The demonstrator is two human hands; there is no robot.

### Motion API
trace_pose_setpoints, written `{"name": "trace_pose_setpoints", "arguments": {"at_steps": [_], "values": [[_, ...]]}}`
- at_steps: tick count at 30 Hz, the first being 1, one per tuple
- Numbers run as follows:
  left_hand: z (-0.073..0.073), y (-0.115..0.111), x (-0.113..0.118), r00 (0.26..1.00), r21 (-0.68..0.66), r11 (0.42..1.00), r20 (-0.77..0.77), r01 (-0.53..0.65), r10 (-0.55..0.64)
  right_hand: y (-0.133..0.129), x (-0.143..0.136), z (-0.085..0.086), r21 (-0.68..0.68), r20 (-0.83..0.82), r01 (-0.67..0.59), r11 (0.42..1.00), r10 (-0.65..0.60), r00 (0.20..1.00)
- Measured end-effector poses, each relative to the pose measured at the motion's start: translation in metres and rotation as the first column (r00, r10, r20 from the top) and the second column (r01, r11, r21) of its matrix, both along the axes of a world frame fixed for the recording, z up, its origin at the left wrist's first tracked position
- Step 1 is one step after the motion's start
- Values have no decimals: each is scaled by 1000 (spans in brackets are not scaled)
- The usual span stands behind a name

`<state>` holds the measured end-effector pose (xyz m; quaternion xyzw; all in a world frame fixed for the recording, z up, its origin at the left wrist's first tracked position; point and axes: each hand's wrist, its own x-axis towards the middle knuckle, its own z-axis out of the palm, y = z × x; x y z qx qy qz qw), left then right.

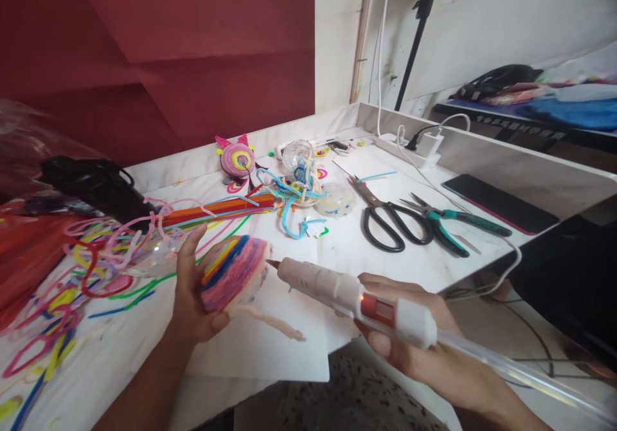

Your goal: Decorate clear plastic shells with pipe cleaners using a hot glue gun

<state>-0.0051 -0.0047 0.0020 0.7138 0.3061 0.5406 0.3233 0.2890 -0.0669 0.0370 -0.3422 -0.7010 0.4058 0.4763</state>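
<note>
A rounded piece striped in pink, blue, yellow and orange [236, 270] is held in my left hand [193, 302], thumb below and fingers behind it. From its lower edge a loose beige strand [279, 324] hangs toward the right. My right hand [414, 334] is wrapped round a white glue gun [328, 284] with a clear glue stick [520, 376] coming out of its back end. The gun's dark nozzle points left at the piece's right edge, very close to it; whether they touch I cannot tell.
Tangled pipe cleaners [116, 251] cover the left side, near a black tool [91, 184]. Behind are a pink round figure [238, 157] and clear plastic domes [336, 200]. Scissors [385, 216], pliers [443, 219], a phone [499, 201] and a white charger [430, 145] lie right.
</note>
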Motion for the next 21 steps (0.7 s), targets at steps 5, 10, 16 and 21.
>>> {"name": "trace_pose_setpoints", "arguments": {"at_steps": [5, 10, 16, 21], "values": [[-1, 0, 0, 999, -21, 999, 19, 33, -33, -8, -1, 2, 49, 1, -12, 999, 12, 1000], [-1, 0, 1, 1000, -40, 999, 30, 11, -10, -13, -3, 3, 53, -6, -102, 993, 102, 995], [0, 2, 1, 1000, 19, 1000, 13, 1, -2, -15, -6, -4, -2, -68, -199, 980, 198, 978], [-5, 3, -1, 999, 3, 1000, 23, -30, 30, -16, -9, -11, -41, -107, -257, 965, 252, 962]]}}
